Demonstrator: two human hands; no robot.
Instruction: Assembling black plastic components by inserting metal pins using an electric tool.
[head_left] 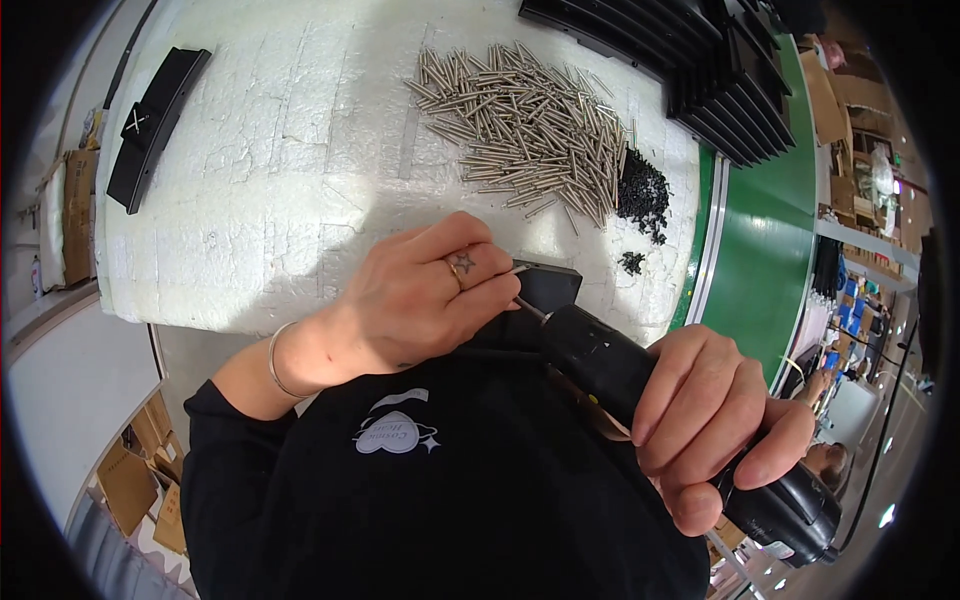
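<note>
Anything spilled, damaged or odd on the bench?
Mildly odd: a small clump of black parts sits apart from the main black pile; the white work surface looks creased and cracked. No clear spill.

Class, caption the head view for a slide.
Right hand gripping a black electric screwdriver, left hand beside its bit, near piled metal pins and small black screws.
</note>
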